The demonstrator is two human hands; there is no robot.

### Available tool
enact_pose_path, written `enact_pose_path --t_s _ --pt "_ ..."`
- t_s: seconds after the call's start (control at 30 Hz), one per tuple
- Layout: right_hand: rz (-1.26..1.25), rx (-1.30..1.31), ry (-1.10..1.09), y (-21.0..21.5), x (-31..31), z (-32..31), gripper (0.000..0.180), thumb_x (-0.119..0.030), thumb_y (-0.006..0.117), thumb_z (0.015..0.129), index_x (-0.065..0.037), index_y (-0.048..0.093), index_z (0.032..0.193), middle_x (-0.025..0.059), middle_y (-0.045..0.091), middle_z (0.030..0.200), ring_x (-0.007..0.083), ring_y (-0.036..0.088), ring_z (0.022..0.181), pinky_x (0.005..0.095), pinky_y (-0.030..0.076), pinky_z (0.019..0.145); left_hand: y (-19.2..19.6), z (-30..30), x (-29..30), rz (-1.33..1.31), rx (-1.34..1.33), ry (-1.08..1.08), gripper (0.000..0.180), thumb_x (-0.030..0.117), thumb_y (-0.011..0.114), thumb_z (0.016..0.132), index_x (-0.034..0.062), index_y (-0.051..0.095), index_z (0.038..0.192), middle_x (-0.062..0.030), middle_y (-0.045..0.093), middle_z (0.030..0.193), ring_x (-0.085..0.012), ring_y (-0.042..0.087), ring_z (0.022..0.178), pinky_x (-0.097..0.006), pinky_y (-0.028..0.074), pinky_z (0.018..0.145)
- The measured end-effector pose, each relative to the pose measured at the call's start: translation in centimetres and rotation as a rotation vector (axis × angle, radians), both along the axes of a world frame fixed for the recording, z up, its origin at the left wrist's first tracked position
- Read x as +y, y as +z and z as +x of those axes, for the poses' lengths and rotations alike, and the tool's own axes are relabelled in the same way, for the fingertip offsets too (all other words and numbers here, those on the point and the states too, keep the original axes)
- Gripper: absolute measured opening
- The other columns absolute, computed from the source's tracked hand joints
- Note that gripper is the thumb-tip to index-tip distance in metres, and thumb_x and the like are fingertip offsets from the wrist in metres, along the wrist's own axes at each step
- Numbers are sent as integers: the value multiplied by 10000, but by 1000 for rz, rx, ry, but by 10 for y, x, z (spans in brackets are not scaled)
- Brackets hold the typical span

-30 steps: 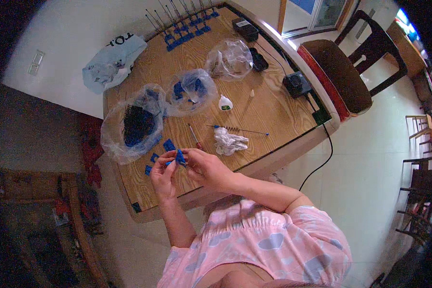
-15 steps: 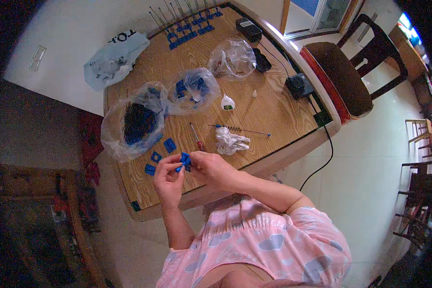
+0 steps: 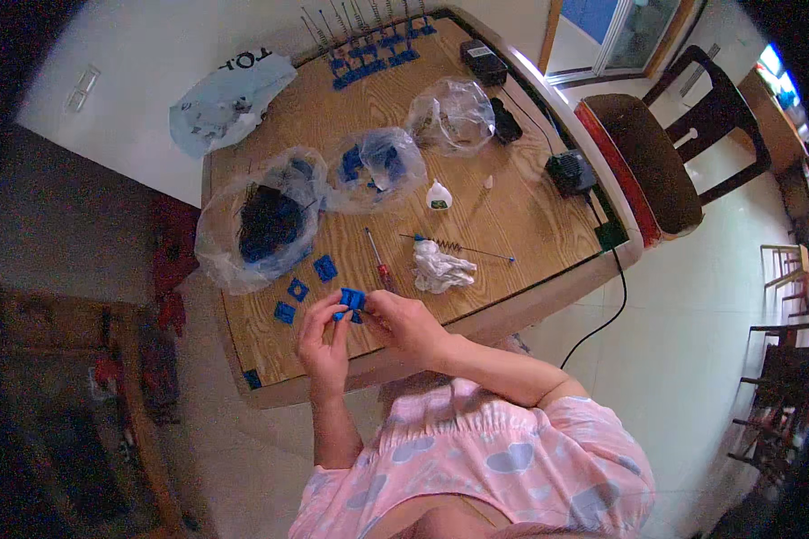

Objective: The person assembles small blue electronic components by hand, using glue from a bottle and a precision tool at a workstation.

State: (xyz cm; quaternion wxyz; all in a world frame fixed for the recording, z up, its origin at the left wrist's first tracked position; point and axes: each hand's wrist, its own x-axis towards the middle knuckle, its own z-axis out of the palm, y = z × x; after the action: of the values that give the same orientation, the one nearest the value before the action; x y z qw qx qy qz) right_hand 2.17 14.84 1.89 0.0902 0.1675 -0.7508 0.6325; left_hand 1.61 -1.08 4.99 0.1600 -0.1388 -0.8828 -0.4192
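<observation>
Near the table's front edge, a small blue plastic part (image 3: 352, 300) is held up between my two hands. My left hand (image 3: 321, 340) pinches its left side between thumb and fingers. At its right side is my right hand (image 3: 411, 329), fingers curled in and closed against the part; the fingertips are partly hidden. Just beyond lie three loose blue pieces: a rectangular piece (image 3: 325, 268), a piece with a hole (image 3: 297, 289) and another blue piece (image 3: 284, 312). A screwdriver (image 3: 384, 272) with a red handle points away from me behind the hands.
Clear bags with dark and blue parts (image 3: 216, 241) (image 3: 404, 180) stand across the table (image 3: 512, 216). A crumpled white tissue (image 3: 442, 269), a rod with a spring (image 3: 476, 251) and a small white bottle (image 3: 438, 195) lie right. Blue spring assemblies (image 3: 368, 65) line the back; a black radio-like box (image 3: 570, 173) sits right.
The blue part has been turned so that a broader face shows. My right hand has drawn slightly lower and to the right. The whole view has shifted a little.
</observation>
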Motion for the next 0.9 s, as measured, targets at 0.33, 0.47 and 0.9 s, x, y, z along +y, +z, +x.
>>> enact_pose_path --t_s 0.33,0.47,0.9 --pt "238 23 26 -7 8 -17 152 -139 588 861 -36 505 938 166 555 792 386 574 757 457 465 619 -19 -9 -12 367 -257 -21 159 -81 652 802 -19 654 949 -102 642 1063 -160 602 1000 -262 513 836" --pt "463 166 47 10 12 -17 157 -180 594 860 -59 519 926 122 563 814 332 581 797 447 482 616 -19 -9 -14 381 -286 -13 134 -74 651 804 -19 656 927 -102 643 1038 -159 610 975 -258 525 799" --pt "409 102 24 4 6 -15 164 -165 620 847 -55 533 932 115 580 838 307 588 829 420 491 642 -5 -6 -6 270 -241 -35 122 -50 637 823 3 640 932 -94 612 1076 -151 602 978 -252 521 800"
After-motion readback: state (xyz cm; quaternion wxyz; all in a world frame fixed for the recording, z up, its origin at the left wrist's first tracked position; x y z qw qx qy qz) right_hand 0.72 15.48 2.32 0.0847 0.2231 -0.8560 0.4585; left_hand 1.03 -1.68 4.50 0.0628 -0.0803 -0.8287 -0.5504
